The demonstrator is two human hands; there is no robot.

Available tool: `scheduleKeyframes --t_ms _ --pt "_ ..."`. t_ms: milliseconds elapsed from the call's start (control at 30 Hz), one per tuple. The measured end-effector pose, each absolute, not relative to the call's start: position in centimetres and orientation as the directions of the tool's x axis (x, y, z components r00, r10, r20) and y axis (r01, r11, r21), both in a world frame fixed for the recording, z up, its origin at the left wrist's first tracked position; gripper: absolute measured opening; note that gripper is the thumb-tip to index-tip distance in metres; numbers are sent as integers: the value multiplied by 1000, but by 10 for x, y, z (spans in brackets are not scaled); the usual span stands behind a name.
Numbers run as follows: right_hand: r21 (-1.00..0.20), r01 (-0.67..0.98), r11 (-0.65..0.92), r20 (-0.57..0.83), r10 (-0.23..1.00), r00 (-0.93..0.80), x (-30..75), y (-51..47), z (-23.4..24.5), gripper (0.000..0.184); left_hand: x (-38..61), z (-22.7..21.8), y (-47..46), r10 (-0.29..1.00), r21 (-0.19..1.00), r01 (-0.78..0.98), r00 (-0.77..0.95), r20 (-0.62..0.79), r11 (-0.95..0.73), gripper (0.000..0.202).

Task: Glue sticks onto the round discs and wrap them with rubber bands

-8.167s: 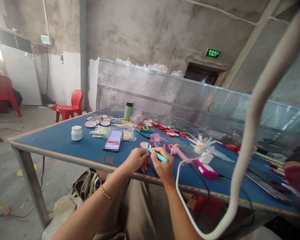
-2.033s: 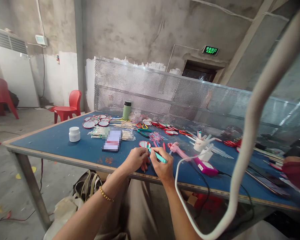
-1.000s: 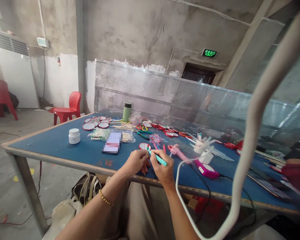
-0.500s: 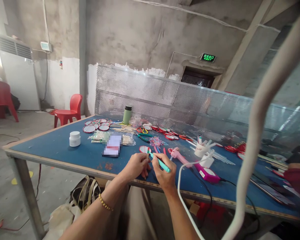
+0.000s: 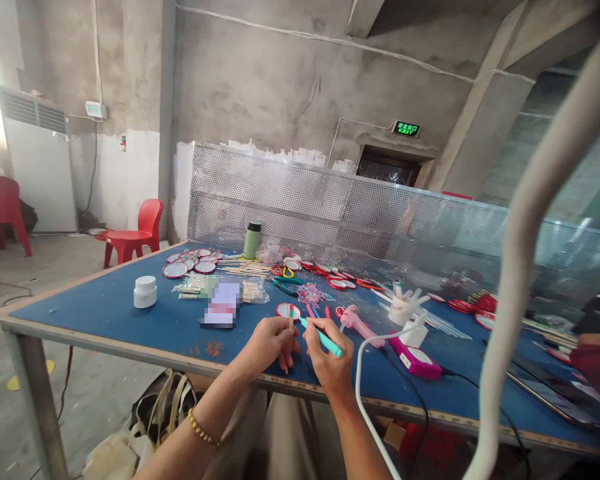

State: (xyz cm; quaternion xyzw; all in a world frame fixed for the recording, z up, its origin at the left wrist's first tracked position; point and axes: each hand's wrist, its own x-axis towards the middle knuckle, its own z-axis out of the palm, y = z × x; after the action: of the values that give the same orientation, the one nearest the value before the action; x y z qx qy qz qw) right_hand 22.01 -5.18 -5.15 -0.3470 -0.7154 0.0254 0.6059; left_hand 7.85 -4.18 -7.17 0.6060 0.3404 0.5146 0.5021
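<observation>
My left hand (image 5: 275,340) is closed with a thin wooden stick (image 5: 291,315) pinched upright at its fingertips; the stick's upper end shows red and green colouring. In my right hand (image 5: 333,357) is a teal marker pen (image 5: 329,341), its tip pointing left, close beside the stick. Whether tip and stick touch is too small to tell. Just behind the stick lies a round white disc with a red rim (image 5: 281,309). Red and blue pens (image 5: 316,311) lie beyond my right hand, near a pink glue-gun-shaped tool (image 5: 357,325).
On the blue table (image 5: 105,333) are a white jar (image 5: 145,292), a blurred phone (image 5: 223,305), bagged sticks (image 5: 195,287), pliers (image 5: 286,287), a green bottle (image 5: 253,240) and a magenta box (image 5: 415,360) with a cord. A white cable (image 5: 359,373) and a thick pale tube (image 5: 510,267) cross the right side.
The camera view has tilted slightly, so the table sits lower in the picture. Both hands keep their hold; the marker tip now shows a little lower along the stick.
</observation>
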Motion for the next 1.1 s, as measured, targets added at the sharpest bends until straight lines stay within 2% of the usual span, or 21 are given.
scheduleKeyframes --t_ms 333,567,1100 --pt "-496 458 738 839 543 34 217 -54 -52 20 77 -72 -48 937 962 13 232 262 -272 22" --pt "-480 482 734 848 528 40 215 -53 -57 23 76 -77 -52 940 955 76 214 265 -286 26" --pt "-489 466 737 843 536 37 212 -58 -57 17 70 -77 -54 938 944 110 198 286 -311 28"
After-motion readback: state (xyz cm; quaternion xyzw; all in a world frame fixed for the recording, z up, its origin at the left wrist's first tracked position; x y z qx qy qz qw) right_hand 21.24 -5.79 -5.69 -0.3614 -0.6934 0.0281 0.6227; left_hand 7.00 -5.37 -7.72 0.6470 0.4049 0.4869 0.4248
